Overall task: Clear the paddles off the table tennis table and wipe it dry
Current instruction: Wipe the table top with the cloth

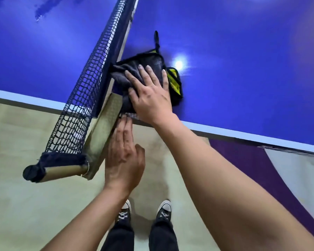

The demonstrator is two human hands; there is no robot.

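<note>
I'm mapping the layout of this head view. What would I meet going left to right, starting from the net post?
net post → net → left hand → right hand, flat on the cloth → lamp glare on the table

Bright glare on table [243,73]; edges seemingly warped.

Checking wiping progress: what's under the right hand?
The right hand presses a dark, yellow-trimmed cloth on the table beside the net. The surface beneath the cloth is hidden.

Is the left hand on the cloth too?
No, only the right hand presses flat on the cloth; the left hand reaches just to the near edge of the table.
</note>
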